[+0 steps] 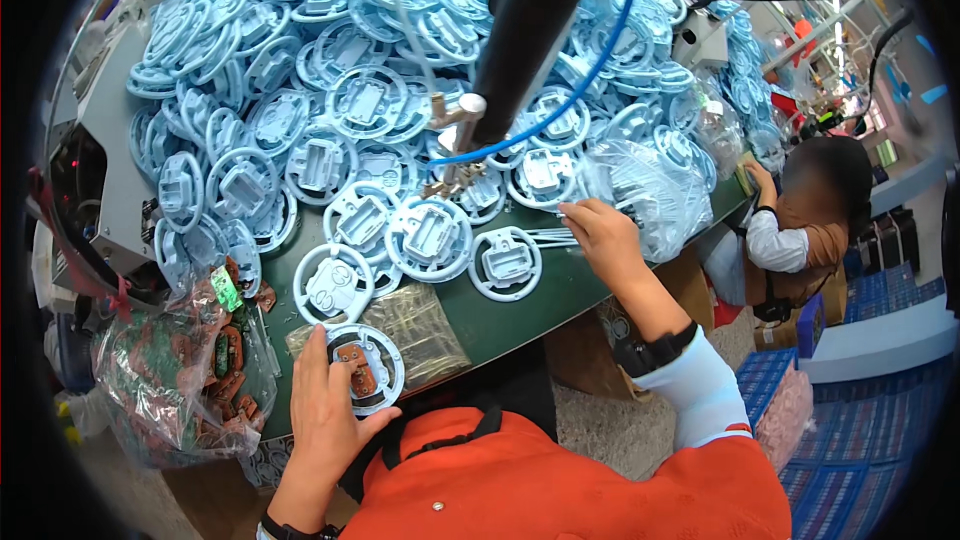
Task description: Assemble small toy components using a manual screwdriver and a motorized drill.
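Note:
A round light-blue plastic housing [393,349] with a brown circuit board [356,371] inside its ring lies at the front edge of the table. My left hand [330,410] holds it from the left, fingers along the rim and thumb below. Farther right, my right hand [608,245] has its fingers bent together at the ends of several thin pale strands [553,237]; the exact grip is partly hidden. Left of the strands lies another blue housing [505,264]. A flat brownish taped block [425,335] lies beside the held housing.
A large heap of blue housings [360,100] covers the green table [500,325]. A dark pole [530,20] with a metal fitting and blue hose hangs over it. A clear bag [150,380] of brown boards is at left, a plastic bag [650,190] at right. Another person [815,220] sits farther right.

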Available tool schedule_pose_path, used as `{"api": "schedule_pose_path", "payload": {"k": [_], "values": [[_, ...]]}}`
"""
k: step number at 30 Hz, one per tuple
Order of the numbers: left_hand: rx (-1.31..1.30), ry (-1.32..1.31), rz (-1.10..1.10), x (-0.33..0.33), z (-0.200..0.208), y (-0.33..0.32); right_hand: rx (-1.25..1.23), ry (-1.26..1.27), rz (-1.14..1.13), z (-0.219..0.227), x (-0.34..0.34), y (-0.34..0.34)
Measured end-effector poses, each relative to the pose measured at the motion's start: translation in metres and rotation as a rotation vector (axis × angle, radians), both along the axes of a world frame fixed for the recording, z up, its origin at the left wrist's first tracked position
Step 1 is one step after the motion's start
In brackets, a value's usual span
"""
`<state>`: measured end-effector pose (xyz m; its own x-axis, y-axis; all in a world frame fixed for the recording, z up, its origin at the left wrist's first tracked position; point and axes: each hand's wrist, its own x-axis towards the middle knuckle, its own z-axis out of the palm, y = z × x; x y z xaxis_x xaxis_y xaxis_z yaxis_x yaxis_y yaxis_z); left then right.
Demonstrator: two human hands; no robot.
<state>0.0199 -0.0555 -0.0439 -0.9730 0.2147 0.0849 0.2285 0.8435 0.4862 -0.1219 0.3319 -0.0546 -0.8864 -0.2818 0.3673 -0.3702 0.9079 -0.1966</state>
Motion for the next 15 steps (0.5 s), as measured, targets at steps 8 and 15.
{"api": "schedule_pose_path", "payload": {"k": [8, 15], "values": [[0.153, 0.125, 0.003, 0.002, -0.027, 0.001, -0.093, -0.261, 0.394, 0.023, 0.061, -0.116], [0.242, 0.148, 0.056, 0.009, -0.036, -0.006, -0.474, -0.997, 0.381, 0.0, 0.062, -0.154]]}}
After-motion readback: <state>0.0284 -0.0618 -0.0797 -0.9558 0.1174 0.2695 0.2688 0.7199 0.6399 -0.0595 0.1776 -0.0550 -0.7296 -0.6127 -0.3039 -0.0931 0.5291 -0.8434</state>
